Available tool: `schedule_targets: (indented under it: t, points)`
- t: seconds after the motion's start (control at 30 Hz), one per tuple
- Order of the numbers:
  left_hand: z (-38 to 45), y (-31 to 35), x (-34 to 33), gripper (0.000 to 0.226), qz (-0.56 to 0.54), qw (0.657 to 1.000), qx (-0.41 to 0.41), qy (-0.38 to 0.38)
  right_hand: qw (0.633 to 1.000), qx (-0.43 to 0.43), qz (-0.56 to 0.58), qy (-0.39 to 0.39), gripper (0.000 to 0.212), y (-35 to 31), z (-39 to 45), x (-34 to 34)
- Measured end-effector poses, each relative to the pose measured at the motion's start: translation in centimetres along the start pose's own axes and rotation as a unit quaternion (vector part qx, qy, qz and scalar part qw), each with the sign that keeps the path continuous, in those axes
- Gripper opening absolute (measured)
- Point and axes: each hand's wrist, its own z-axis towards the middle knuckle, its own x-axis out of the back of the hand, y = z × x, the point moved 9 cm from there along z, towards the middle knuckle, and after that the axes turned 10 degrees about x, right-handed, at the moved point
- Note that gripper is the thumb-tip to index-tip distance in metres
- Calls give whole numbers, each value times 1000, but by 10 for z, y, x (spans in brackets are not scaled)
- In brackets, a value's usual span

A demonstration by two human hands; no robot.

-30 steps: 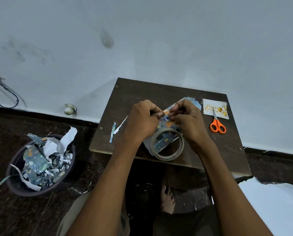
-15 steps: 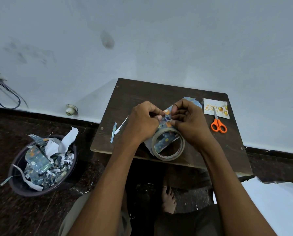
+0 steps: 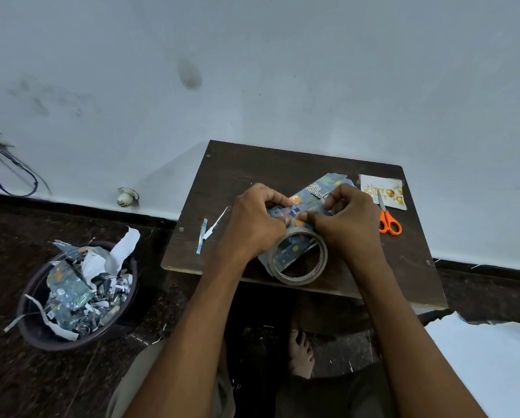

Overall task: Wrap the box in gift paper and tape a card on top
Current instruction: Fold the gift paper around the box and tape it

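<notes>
I see both hands curled, pinching: left hand [image 3: 252, 220] & right hand [image 3: 347, 220] grip the blue patterned paper-wrapped box [image 3: 308, 197] on the dark wooden counter [image 3: 240, 173]. Its long axis runs diagonal, far-right to near-left. White birthday card [image 3: 385, 188] lies nearer the right hand.

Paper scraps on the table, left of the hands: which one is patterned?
The left strip, lying nearer the table's left edge, shows blue print. The white sliver beside it, closer to the left hand, is plain.
</notes>
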Motion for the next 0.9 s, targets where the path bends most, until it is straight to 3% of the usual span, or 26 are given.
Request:
schedule_targets:
  t: [0.33,0.53,0.63,0.77,0.9]
  points:
    - [0,-3,-3,29,-13,1000,2,15,999,-16,31,-9,22,1,-17,5]
    - [-1,-4,-3,30,-19,1000,3,21,998,28,-11,59,19,-25,-54,18]
    - [-1,-4,-2,28,-28,999,4,24,995,91,-50,10,16,-50,-92,2]
    - [0,-4,-2,27,-24,999,4,27,970,92,-199,-102,41,-45,-116,-41]
    - [1,-6,-3,27,-22,999,13,23,956,68,-264,-104,38,-35,-113,-50]
